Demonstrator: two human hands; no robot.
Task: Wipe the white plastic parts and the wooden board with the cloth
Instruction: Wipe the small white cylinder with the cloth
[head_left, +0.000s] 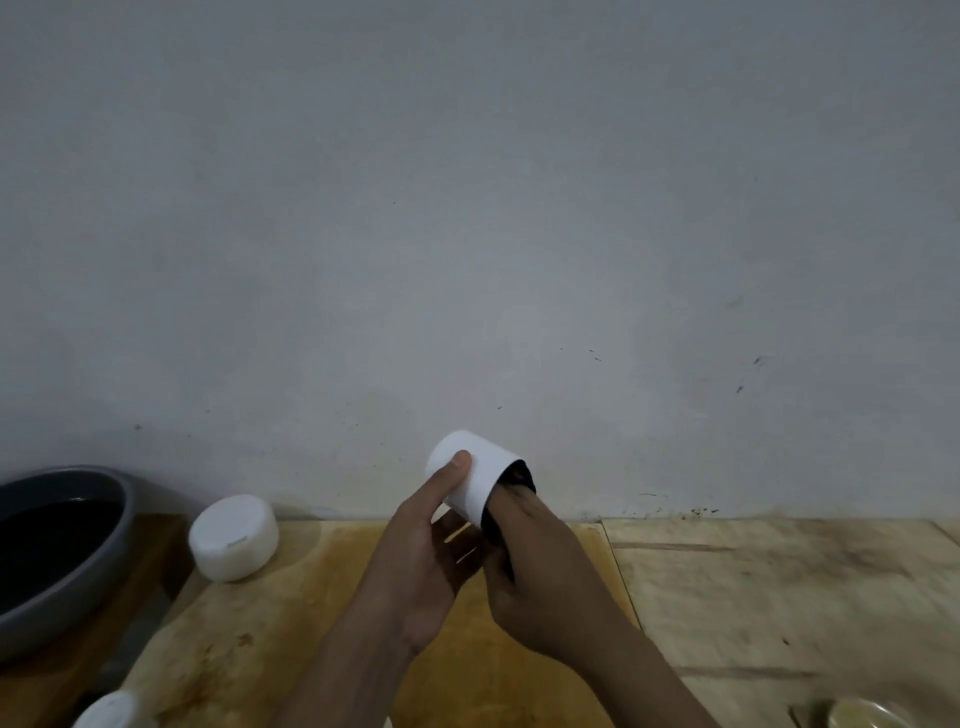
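We see the left hand (415, 566) grip a white round plastic cup (470, 475) above the yellow wooden board (270, 639) — thumb on its side. The right hand (540, 577) holds a dark cloth (519, 475) pushed into the cup's open end.

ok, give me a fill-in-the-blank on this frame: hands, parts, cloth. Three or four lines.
1. The left hand holds the white cup off the board, with its ____ pressed on the cup's side.
2. The right hand pushes the black cloth ____ the cup.
3. A second white part lies on the wooden ____.
4. The grey bowl stands at the far ____ edge of the view.

Missing words: thumb; inside; board; left
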